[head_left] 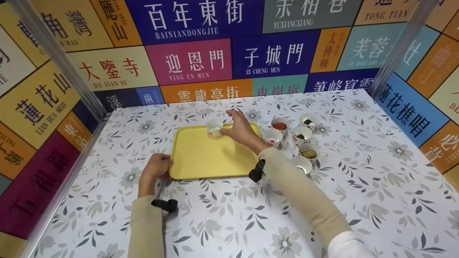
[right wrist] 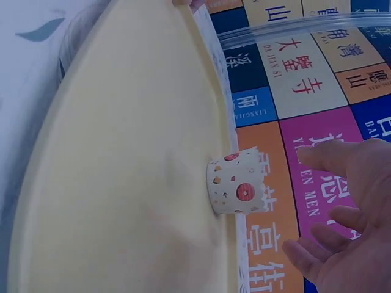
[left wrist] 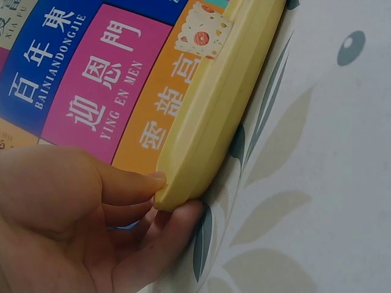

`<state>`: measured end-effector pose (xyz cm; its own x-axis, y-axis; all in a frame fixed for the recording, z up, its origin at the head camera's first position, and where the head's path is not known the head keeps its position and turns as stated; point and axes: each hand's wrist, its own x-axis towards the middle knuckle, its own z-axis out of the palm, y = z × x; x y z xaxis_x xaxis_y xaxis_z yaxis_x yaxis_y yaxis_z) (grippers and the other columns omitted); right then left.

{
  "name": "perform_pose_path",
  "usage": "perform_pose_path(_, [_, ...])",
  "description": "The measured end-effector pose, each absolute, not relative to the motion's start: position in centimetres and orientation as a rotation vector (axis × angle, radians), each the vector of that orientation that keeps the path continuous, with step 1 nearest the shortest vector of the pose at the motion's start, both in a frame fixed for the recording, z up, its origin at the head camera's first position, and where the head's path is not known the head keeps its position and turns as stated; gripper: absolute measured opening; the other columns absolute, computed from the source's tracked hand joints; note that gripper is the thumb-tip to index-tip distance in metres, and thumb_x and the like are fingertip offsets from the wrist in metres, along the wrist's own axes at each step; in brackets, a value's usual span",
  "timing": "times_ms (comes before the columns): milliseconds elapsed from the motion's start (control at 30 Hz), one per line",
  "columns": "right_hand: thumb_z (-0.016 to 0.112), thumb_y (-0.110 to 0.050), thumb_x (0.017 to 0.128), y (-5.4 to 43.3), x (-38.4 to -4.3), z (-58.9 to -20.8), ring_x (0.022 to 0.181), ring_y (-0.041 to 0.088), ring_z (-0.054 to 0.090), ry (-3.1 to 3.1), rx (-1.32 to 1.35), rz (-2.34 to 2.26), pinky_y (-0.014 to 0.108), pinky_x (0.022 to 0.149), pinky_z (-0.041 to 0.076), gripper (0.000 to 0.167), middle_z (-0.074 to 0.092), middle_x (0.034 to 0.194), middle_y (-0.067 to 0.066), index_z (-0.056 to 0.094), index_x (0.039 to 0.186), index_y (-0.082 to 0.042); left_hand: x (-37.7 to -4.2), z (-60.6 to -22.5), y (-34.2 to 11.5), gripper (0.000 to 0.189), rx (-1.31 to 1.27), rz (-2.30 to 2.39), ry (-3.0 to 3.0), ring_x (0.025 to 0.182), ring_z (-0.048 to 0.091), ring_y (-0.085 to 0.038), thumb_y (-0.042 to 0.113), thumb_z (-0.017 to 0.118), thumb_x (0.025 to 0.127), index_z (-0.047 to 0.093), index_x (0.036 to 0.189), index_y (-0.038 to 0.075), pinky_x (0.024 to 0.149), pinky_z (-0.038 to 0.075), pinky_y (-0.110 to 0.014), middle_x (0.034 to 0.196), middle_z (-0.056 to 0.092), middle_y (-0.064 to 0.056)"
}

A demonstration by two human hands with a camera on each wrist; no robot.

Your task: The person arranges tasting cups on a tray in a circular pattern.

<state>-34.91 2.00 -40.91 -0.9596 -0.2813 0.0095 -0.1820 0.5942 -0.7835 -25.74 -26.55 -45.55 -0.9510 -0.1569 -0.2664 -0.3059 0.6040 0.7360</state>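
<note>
A yellow tray [head_left: 204, 159] lies on the patterned tabletop. My left hand [head_left: 155, 167] pinches its left edge; in the left wrist view the thumb is on the rim of the tray [left wrist: 214, 104] and the fingers are beneath. Toward the back of the tray stands a small white paper cup [head_left: 215, 129] with a scalloped rim and printed spots. Just right of this cup is my right hand [head_left: 244, 130], fingers spread. From the right wrist, a gap shows between that hand [right wrist: 348, 213] and the cup [right wrist: 238, 186]. What the cup contains is hard to make out.
Right of the tray stand several similar paper cups, among them one with red contents [head_left: 279, 126], one with something yellow-green [head_left: 308, 154] and one with black and white pieces [head_left: 307, 123]. Sign-covered walls [head_left: 195, 59] border the table's back and sides.
</note>
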Motion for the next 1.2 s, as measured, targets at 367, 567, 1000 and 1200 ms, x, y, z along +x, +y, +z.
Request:
perform_pose_path(367, [0.078, -0.033, 0.087, 4.5, -31.9, -39.0, 0.141, 0.03, 0.042, 2.742, -0.468, -1.358, 0.045, 0.116, 0.037, 0.076, 0.044, 0.151, 0.011, 0.042, 0.151, -0.015, -25.6, -45.8, -26.3, 0.044, -0.398, 1.255, 2.643, 0.097, 0.066, -0.025, 0.01, 0.045, 0.099, 0.053, 0.136, -0.011, 0.078, 0.055, -0.031, 0.134, 0.058, -0.031])
perform_pose_path(567, [0.077, -0.027, 0.089, 6.7, -29.7, -39.2, 0.14, 0.028, 0.044, 2.745, -0.501, -1.396, 0.044, 0.114, 0.041, 0.069, 0.046, 0.149, 0.01, 0.045, 0.149, -0.014, -25.6, -45.7, -26.4, 0.043, -0.406, 1.223, 2.647, 0.101, 0.066, -0.027, 0.011, 0.046, 0.1, 0.054, 0.136, -0.01, 0.082, 0.055, -0.033, 0.133, 0.059, -0.03])
perform_pose_path(1000, [0.079, -0.02, 0.087, 10.7, -25.8, -38.8, 0.131, 0.032, 0.05, 2.822, -0.568, -1.489, 0.048, 0.106, 0.046, 0.065, 0.049, 0.145, 0.013, 0.05, 0.144, -0.012, -25.5, -45.5, -26.6, 0.044, -0.364, 1.244, 2.641, 0.102, 0.067, -0.031, 0.011, 0.045, 0.101, 0.05, 0.138, -0.013, 0.077, 0.057, -0.032, 0.136, 0.056, -0.033])
perform_pose_path(1200, [0.079, -0.018, 0.086, 13.2, -24.3, -39.1, 0.13, 0.032, 0.051, 2.857, -0.535, -1.55, 0.046, 0.102, 0.049, 0.063, 0.048, 0.147, 0.011, 0.052, 0.143, -0.011, -25.6, -45.6, -26.5, 0.044, -0.373, 1.257, 2.651, 0.105, 0.066, -0.033, 0.011, 0.044, 0.101, 0.051, 0.138, -0.012, 0.079, 0.057, -0.032, 0.135, 0.056, -0.032])
